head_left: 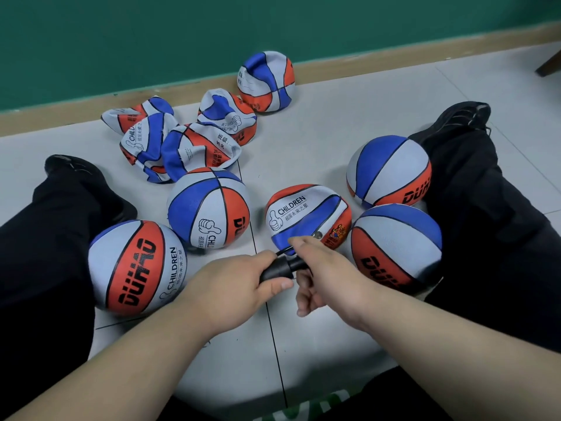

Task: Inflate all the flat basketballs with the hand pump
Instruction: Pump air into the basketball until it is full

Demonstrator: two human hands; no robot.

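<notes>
With the hands as the centre of the dial, the first round ball (136,268) sits at nine o'clock against the left leg (45,238), and the second round ball (209,208) stands at eleven. Farther out toward eleven a heap of flat balls (170,141) lies crumpled on the floor (303,344), and a caved-in ball (267,82) rests at twelve by the wall (182,41). The left hand (233,284) is closed round the thick black body of the pump (280,268), and a thin hose (283,252) loops out just above its knuckles. Just beyond the pump, at one o'clock, lies the soft ball (306,217), sagging and creased, with its valve (318,235) facing up and bare. The right hand (321,268) curls its fingers about the pump's narrow end, thumb on top and close to the valve. Whether it pinches a needle there I cannot tell. The third round ball (394,247) rests at three and the fourth round ball (388,171) at two, against the right leg (485,223). Neither hand steadies the soft ball, so a push at the valve would likely make its slack skin give or slide. A needle entering aslant could then bend or tear the valve. The hose may kink in that tight loop, and an elbow could send a nearby round ball rolling.
</notes>
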